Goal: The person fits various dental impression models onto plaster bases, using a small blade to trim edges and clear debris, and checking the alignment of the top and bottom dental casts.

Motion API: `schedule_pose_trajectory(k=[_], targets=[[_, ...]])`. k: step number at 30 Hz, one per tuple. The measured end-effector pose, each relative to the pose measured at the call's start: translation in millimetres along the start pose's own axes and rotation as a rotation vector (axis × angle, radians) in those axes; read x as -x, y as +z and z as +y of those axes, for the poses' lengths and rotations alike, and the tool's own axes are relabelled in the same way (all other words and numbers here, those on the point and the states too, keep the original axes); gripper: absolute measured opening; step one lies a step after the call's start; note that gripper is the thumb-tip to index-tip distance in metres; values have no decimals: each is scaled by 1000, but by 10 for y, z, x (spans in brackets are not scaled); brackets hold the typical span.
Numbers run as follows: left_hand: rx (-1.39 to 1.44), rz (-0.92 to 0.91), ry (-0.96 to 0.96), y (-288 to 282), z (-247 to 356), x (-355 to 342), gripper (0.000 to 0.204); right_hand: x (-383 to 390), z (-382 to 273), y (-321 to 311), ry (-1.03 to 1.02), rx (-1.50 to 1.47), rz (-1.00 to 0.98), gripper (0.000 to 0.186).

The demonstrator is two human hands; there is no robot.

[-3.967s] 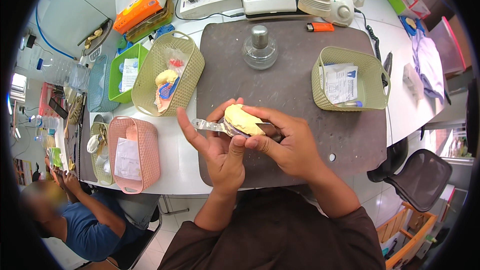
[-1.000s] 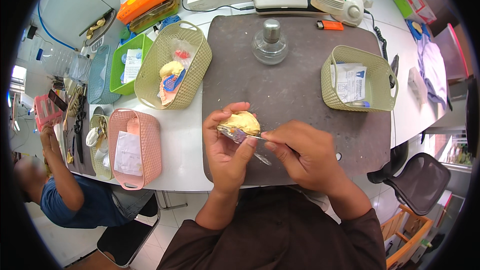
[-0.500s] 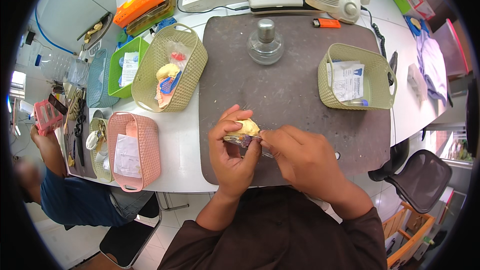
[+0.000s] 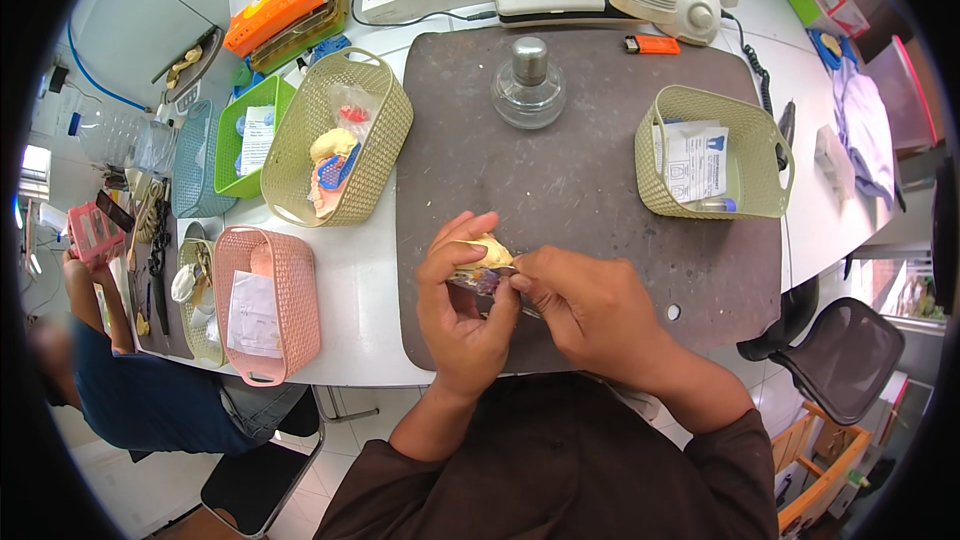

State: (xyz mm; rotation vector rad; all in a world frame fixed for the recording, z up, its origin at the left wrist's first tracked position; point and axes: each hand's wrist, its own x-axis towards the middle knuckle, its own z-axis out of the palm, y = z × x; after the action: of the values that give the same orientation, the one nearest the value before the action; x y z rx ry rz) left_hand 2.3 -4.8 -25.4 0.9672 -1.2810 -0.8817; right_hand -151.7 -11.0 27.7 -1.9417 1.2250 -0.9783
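Over the near part of the grey-brown mat, my left hand is closed around a pale yellow dental cast. Below the yellow part, a shiny, purplish, mottled portion shows between thumb and fingers. My right hand is pinched against the cast's right side, thumb and forefinger pressed together. A thin tool seems to lie in that pinch, but the fingers hide most of it, so its kind is unclear. Farther back on the mat stands a glass spirit lamp with a metal cap.
A green basket with packets stands right on the mat. Left are a larger green basket holding casts and a pink basket with paper. An orange lighter lies at the back. Another person sits far left, holding a pink case.
My right hand has shifted slightly left and up along the cast, its fingers still pinched. My left hand keeps its grip. The other person's second arm has come up to the pink case.
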Motion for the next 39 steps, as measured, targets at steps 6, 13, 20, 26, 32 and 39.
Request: schedule_pose_trajectory(k=[6,13,20,26,32,39], targets=[[-47,-28,6,-2,27,5,43,-50,10,-123,264,-352,-137,12],[229,11,-135,-44,43,-42,49,1,-49,-206,51,-43,9,8],[680,144,-325,-27,97,-120,44,145,-8,-108,-133,166,64,31],[651,107,-247,28,103,-82,43,153,11,28,-197,236,159,32],[536,85,-150,20,76,-56,42,156,53,38,-72,-1,69,28],[516,90,-165,33,87,-51,43,116,60,44,-309,431,142,23]])
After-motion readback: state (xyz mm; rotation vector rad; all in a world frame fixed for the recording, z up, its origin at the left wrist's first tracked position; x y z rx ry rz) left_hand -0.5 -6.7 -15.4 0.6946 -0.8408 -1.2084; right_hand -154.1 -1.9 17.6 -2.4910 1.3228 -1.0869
